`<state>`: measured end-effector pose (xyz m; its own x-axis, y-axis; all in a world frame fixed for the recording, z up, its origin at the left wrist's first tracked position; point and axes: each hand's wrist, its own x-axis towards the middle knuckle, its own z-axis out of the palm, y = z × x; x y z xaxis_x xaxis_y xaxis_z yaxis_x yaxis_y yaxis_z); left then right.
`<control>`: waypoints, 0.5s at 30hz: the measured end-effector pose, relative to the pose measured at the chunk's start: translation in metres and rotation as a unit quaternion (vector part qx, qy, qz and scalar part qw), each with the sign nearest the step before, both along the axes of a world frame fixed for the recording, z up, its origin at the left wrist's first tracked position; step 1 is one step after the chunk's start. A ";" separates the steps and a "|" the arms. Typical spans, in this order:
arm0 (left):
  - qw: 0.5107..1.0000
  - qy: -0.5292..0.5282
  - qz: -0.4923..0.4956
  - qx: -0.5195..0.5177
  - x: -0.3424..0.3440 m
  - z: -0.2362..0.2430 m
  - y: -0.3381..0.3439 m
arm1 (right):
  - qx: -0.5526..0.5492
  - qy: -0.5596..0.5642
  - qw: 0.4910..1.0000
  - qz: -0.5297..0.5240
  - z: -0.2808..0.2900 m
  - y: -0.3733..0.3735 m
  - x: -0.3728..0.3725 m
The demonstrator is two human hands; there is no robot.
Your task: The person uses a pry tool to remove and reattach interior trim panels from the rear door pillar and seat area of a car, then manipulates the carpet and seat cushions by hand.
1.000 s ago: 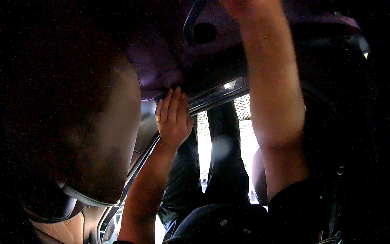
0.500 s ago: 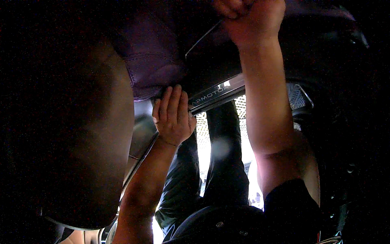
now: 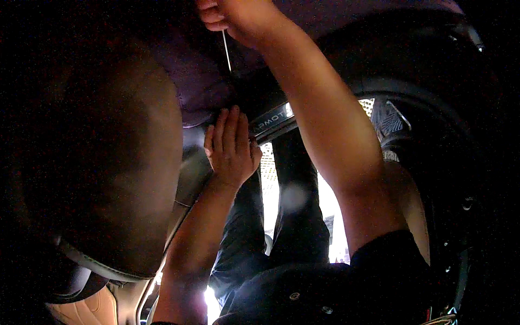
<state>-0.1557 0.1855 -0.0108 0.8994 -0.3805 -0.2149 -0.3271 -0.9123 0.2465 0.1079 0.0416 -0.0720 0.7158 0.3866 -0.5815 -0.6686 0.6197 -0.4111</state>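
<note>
My left hand (image 3: 232, 146) lies with its fingers stretched out, palm down, at the inner end of a dark car door sill (image 3: 271, 119), close to the lower edge of a dark purple-tinted panel (image 3: 187, 105). My right hand (image 3: 238, 16) is at the top edge of the picture, partly cut off, its fingers closed. A thin, pale, straight rod (image 3: 227, 51) extends from under those fingers toward the sill. Whether it has a handle is hidden in the fist. The rod's lower end stops over a dark area above my left hand; shadow hides what it touches.
A large rounded seat part (image 3: 138, 162) fills the left side. Dark door-frame trim (image 3: 433, 100) curves round the right. My legs (image 3: 295, 216) stand outside the sill on bright ground. A tan panel (image 3: 92, 309) shows at the lower left.
My right hand has swung left with the rod, which now points more steeply downward. My left hand has stayed at nearly the same place on the sill.
</note>
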 end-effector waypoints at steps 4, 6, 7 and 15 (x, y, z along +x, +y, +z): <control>0.998 0.003 -0.006 -0.063 0.008 0.004 -0.009 | -0.249 -0.274 0.928 -0.039 -0.061 -0.018 0.011; 0.997 0.017 0.002 -0.077 0.017 0.011 -0.017 | -0.558 -0.413 0.718 -0.050 -0.060 -0.026 0.014; 0.997 0.014 0.009 -0.075 0.016 0.013 -0.016 | -0.614 -0.441 0.654 -0.023 -0.048 -0.021 0.014; 0.997 0.012 0.052 -0.052 0.027 0.036 -0.023 | -0.616 -0.351 0.670 0.219 0.064 0.001 0.022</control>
<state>-0.1287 0.1621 0.0247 0.9306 -0.3062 -0.2006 -0.2243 -0.9101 0.3485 0.1297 0.0424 -0.0079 0.9549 0.1851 -0.2323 -0.0490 -0.6730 -0.7380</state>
